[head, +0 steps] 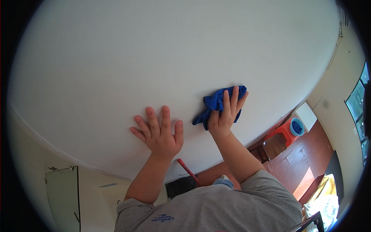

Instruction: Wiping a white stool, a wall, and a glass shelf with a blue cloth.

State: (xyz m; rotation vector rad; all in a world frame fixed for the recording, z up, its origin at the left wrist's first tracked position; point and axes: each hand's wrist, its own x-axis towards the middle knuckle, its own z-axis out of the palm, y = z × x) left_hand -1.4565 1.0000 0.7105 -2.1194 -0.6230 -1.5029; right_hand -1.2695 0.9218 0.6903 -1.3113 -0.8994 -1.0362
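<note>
A broad white wall (174,58) fills most of the view before me. My left hand (162,136) rests against it with fingers spread and nothing held. To the right, my right hand (227,116) presses a crumpled blue cloth (216,101) to the wall surface. The cloth bunches under the fingers, and its loose folds hang out to the left of the hand. Part of it is hidden beneath the palm.
A red stick-like handle (187,171) leans below my left hand. At right, a light-blue basin (296,126) holding dark blue cloth sits on a red plastic stool (285,130), beside a brown chair (274,146) and a white box-like piece (306,116). A glass door (62,200) stands lower left.
</note>
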